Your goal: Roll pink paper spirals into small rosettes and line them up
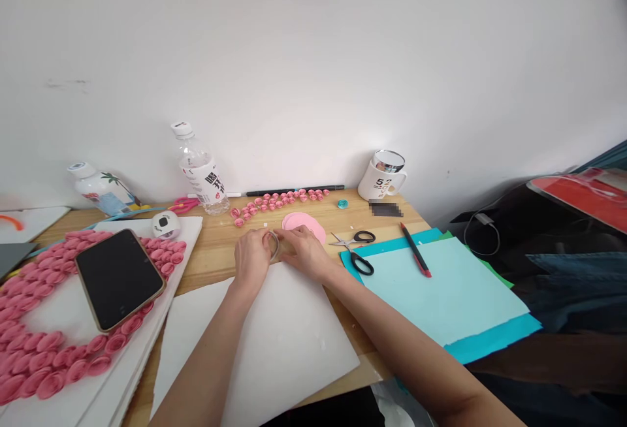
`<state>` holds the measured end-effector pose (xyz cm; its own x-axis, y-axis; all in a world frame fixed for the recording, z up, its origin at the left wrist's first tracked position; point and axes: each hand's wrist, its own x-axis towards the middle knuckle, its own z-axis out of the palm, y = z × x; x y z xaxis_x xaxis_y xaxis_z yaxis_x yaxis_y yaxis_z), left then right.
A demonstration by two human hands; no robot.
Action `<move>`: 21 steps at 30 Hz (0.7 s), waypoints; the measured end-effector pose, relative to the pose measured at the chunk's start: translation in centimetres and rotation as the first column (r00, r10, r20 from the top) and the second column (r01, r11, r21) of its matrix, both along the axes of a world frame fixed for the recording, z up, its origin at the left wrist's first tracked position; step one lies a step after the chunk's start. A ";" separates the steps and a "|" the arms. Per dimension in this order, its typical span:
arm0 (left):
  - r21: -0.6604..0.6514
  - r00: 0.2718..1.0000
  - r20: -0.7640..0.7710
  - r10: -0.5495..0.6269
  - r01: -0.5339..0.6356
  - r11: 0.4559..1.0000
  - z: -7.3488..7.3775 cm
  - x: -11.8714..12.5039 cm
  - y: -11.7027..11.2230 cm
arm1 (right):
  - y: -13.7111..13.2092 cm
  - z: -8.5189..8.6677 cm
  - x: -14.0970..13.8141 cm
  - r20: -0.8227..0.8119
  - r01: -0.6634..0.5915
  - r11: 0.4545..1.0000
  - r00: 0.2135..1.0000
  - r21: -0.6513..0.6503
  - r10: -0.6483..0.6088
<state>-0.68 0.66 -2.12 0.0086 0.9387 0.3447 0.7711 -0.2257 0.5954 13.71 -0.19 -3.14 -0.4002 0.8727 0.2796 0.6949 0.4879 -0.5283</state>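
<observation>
Both my hands meet at the middle of the wooden table (215, 254), just past the far edge of a white sheet (274, 342). My left hand (251, 258) has its fingers curled round a small roll of clear tape (273, 245). My right hand (304, 251) is closed against the other side of the same roll, its fingertips pinched at it. Just behind my right hand lies a pink paper disc (302, 223). Beyond that, several small pink rolled paper roses (277, 202) lie in a loose row.
A phone (117, 277) rests on a white board (189, 234) ringed with pink roses. Two bottles (202, 169), a white mug (382, 179), a black pen (294, 190), scissors (357, 251), and a red pencil (415, 249) on light blue paper (450, 290) surround the hands.
</observation>
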 end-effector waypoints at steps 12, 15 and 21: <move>-0.056 0.957 0.272 0.103 -0.091 0.994 0.1 -0.2 0.5 | 0.5 0.3 -0.8 -0.310 -0.015 0.997 0.951 -0.071 -0.008; -0.100 0.865 0.483 0.140 -0.104 0.990 0.9 -0.1 0.4 | 0.5 1.0 -0.8 -0.427 -0.027 0.998 0.904 -0.063 -0.003; -0.135 0.731 0.670 0.126 -0.046 0.990 1.8 0.4 0.0 | 0.2 1.9 -0.4 -0.516 -0.034 0.997 0.856 -0.067 -0.006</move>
<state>-0.25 0.67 -0.35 -0.2715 0.9535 0.1305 0.1692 -0.0862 0.9818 13.30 -0.01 -1.29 -0.2278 0.8937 0.3865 0.3064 0.4426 -0.8428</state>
